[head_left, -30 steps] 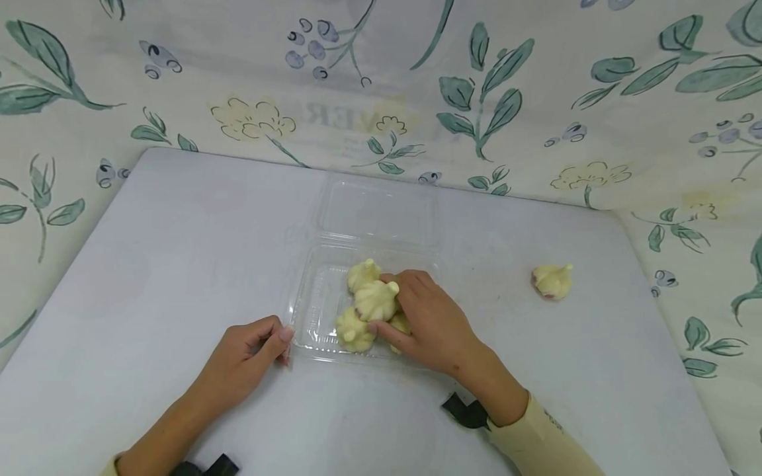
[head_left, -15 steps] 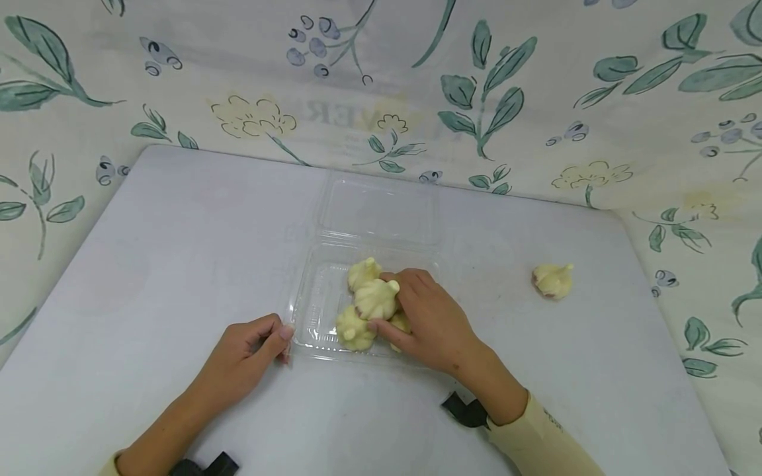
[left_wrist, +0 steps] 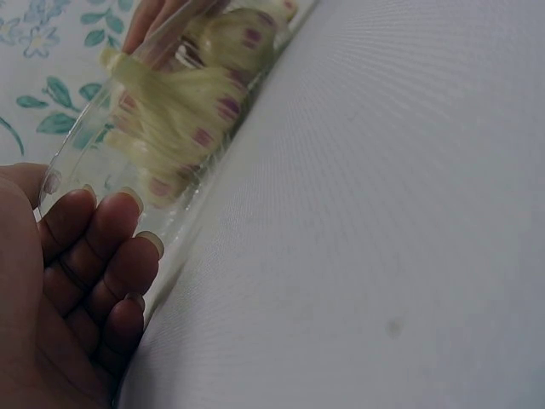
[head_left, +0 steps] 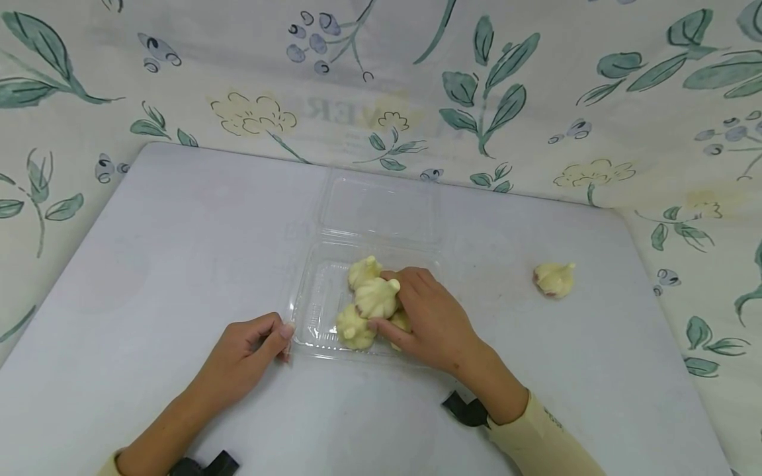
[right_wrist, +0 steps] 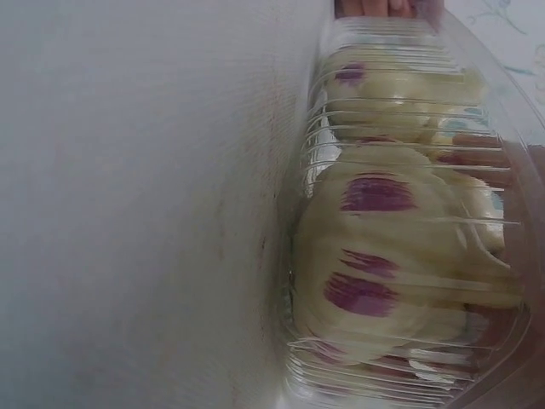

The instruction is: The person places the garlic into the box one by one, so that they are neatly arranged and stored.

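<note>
A clear plastic clamshell container [head_left: 324, 271] lies open on the table with several pale yellow garlic bulbs [head_left: 354, 328] in its base. My left hand [head_left: 253, 357] pinches the container's left rim between thumb and curled fingers; in the left wrist view, the thumb is on the rim [left_wrist: 72, 145]. Inside the container, my right hand [head_left: 437, 324] grips the uppermost garlic bulb [head_left: 377, 297], thumb at its near side and fingers at its far side. That hand partly covers another bulb [head_left: 401, 322]. Through the ribbed wall, the right wrist view shows purple-marked bulbs [right_wrist: 375, 247].
A single garlic bulb [head_left: 554, 279] lies apart on the right of the white table [head_left: 196, 251]. The container's lid [head_left: 378, 208] lies flat behind its base. A floral cloth [head_left: 250, 53] hangs beyond the table's far edge. Black straps [head_left: 464, 410] show near both wrists.
Both hands, the container and the bulbs keep their places. Only the head view has shifted very slightly.
</note>
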A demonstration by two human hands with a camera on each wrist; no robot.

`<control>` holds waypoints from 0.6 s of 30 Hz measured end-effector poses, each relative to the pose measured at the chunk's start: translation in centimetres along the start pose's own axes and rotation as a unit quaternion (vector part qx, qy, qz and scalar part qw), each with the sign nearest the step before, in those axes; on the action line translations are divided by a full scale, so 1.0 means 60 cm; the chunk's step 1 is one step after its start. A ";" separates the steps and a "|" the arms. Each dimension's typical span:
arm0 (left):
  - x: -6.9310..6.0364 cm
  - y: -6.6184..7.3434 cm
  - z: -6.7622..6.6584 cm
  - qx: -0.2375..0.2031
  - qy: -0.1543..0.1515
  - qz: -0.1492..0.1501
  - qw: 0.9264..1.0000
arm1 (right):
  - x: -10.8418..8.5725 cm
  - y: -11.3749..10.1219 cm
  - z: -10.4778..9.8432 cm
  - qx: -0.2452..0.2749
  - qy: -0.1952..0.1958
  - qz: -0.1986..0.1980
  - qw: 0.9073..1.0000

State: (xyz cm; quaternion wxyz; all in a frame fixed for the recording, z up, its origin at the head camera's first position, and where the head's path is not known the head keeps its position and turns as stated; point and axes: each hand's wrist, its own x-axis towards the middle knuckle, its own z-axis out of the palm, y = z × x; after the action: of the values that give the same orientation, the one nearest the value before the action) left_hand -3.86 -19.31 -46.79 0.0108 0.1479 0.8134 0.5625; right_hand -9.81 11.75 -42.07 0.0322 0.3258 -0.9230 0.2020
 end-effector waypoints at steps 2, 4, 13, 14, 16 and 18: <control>0.000 0.000 0.000 -0.001 0.001 0.002 1.000 | 0.000 0.000 0.000 -0.001 -0.001 0.000 1.000; 0.000 0.000 0.000 -0.002 0.001 0.003 1.000 | 0.000 0.000 -0.001 -0.002 -0.001 0.001 1.000; 0.000 -0.001 0.000 -0.005 0.001 -0.001 1.000 | 0.000 0.000 -0.001 -0.005 -0.004 0.004 1.000; 0.000 -0.001 0.000 -0.006 0.001 0.000 1.000 | 0.000 0.000 -0.001 -0.005 -0.005 0.004 1.000; 0.000 -0.002 0.001 -0.008 0.001 0.000 1.000 | 0.000 0.000 -0.001 -0.006 -0.005 0.005 1.000; 0.000 -0.002 0.001 -0.008 0.001 0.000 1.000 | 0.000 0.000 -0.001 -0.005 -0.005 0.005 1.000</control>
State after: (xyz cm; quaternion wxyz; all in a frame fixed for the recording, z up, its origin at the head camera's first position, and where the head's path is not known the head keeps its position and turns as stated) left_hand -3.88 -19.31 -46.92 0.0111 0.1469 0.8086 0.5696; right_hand -9.81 11.78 -42.05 0.0286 0.3220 -0.9258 0.1959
